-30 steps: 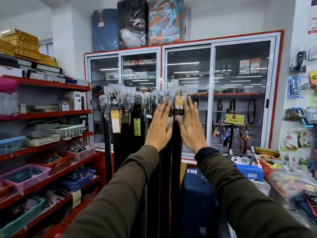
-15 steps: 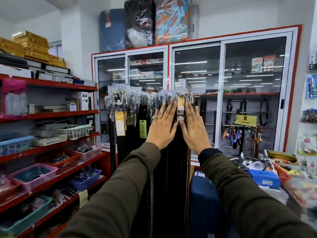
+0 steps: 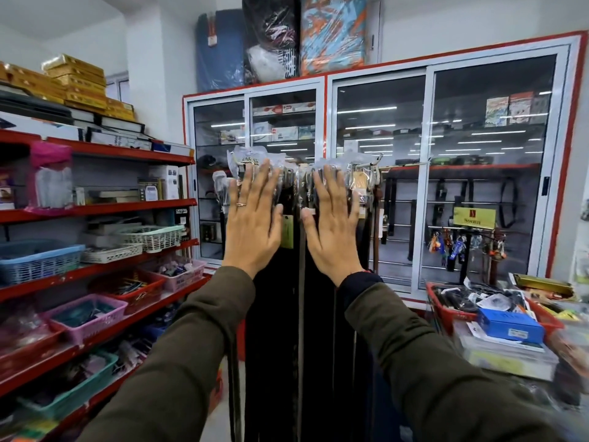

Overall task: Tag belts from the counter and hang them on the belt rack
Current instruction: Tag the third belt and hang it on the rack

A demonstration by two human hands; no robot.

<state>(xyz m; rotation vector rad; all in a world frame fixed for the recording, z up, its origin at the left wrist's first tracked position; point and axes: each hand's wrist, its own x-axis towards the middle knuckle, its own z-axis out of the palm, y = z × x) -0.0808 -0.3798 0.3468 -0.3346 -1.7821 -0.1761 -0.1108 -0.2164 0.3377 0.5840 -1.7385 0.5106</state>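
Several dark belts [image 3: 299,314] hang in a dense row from the belt rack [image 3: 373,165], their buckles wrapped in clear plastic at the top. My left hand [image 3: 253,218], with a ring on it, lies flat with fingers spread against the left part of the row. My right hand [image 3: 333,221] is flat and spread against the right part. A gap between the hands shows a green tag [image 3: 287,231] and a narrow strip of belts. Neither hand grips anything.
Red shelves [image 3: 95,208] with baskets of small goods line the left side. A glass-door cabinet [image 3: 427,173] stands behind the rack. The counter [image 3: 510,355] at right carries a red basket [image 3: 446,311], a blue box [image 3: 510,327] and packets.
My hands were close together near the middle of the row; now they have spread apart, the left going left and the right going right. The view has come closer to the rack.
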